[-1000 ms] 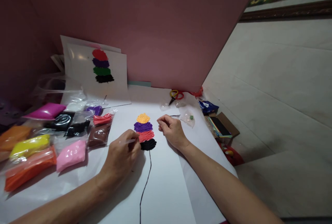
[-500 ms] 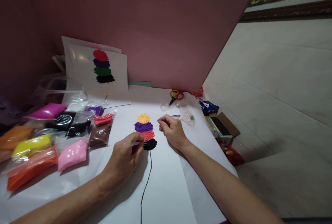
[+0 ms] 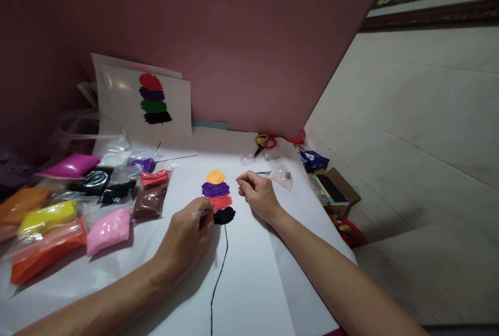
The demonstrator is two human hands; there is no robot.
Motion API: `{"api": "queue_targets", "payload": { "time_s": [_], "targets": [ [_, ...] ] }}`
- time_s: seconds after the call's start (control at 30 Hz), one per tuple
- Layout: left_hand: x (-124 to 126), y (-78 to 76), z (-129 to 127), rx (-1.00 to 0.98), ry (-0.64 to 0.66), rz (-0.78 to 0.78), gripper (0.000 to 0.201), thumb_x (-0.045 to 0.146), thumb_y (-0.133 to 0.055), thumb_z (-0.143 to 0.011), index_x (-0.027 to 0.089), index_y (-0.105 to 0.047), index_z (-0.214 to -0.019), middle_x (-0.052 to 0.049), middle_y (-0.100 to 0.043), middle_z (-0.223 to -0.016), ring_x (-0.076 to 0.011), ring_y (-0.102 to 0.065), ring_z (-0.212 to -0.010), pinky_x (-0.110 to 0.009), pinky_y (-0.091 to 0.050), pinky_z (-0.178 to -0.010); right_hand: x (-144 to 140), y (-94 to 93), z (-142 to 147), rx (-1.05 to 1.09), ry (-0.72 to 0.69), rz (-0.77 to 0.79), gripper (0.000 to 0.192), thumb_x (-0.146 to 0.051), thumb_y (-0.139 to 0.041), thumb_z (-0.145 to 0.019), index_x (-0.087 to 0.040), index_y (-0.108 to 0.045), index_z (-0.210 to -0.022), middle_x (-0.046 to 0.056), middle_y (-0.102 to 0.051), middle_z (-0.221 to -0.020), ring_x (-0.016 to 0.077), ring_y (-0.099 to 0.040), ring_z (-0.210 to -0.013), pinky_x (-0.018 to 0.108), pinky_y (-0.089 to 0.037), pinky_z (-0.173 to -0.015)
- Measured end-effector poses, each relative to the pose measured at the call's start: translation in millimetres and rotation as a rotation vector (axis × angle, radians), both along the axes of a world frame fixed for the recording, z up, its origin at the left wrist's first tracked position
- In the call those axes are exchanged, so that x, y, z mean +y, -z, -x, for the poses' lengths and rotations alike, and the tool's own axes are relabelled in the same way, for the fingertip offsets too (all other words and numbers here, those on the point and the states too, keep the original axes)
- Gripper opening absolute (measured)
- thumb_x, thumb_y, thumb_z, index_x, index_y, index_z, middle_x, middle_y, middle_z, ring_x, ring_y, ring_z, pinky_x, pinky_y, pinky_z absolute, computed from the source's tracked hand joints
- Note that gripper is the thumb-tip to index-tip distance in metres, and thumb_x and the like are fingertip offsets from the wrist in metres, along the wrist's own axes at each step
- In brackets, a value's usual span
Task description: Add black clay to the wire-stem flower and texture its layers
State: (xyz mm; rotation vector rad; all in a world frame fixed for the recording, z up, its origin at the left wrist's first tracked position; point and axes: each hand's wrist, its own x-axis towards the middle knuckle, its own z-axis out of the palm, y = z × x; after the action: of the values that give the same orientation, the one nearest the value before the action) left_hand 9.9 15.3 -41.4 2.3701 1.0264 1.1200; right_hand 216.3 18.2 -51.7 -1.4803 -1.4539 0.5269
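Note:
On the white paper sheet (image 3: pixel 249 279) lies a stack of clay patches (image 3: pixel 217 195): yellow, purple, red, then black (image 3: pixel 225 215) at the bottom, with a thin black line (image 3: pixel 218 273) running down from it. My left hand (image 3: pixel 187 234) grips a thin clear stick (image 3: pixel 200 214) whose tip touches the black patch's left edge. My right hand (image 3: pixel 259 196) rests on the paper just right of the stack, fingers curled with nothing visible in them.
Bags of coloured clay (image 3: pixel 58 222) lie at the left. A finished clay picture (image 3: pixel 154 99) leans on the pink wall. Scissors (image 3: pixel 263 143), small clear bags (image 3: pixel 283 176) and an open cardboard box (image 3: pixel 331 188) sit at the right edge.
My left hand has shifted slightly, working the stick tip along the black patch's left edge. My right hand has stayed put.

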Motion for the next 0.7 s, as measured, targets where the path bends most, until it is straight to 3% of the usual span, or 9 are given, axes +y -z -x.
{"api": "queue_targets", "payload": {
  "time_s": [0.33, 0.7],
  "targets": [
    [1.5, -4.7, -1.0, -0.083, 0.052, 0.040, 0.014, 0.020, -0.046, -0.086, 0.020, -0.055, -0.076, 0.002, -0.058, -0.062, -0.0118, -0.048, -0.049, -0.023, -0.040, -0.048, 0.8, 1.3, 0.0, -0.004, 0.003, -0.002, 0.012, -0.023, -0.054, -0.087, -0.022, -0.063, -0.079, -0.003, -0.063, -0.060, 0.0130, -0.055, -0.052, 0.025, -0.043, -0.055],
    [2.3, 0.4, -1.3, -0.005, 0.037, 0.057, 0.017, 0.018, -0.040, -0.087, 0.021, -0.049, -0.072, 0.003, -0.052, -0.061, -0.0121, -0.044, -0.050, -0.024, -0.036, -0.049, 0.5, 0.8, -0.3, -0.002, 0.002, 0.003, 0.012, -0.023, -0.054, -0.087, -0.022, -0.064, -0.080, -0.003, -0.063, -0.059, 0.0135, -0.057, -0.054, 0.025, -0.045, -0.057]
  ]
}}
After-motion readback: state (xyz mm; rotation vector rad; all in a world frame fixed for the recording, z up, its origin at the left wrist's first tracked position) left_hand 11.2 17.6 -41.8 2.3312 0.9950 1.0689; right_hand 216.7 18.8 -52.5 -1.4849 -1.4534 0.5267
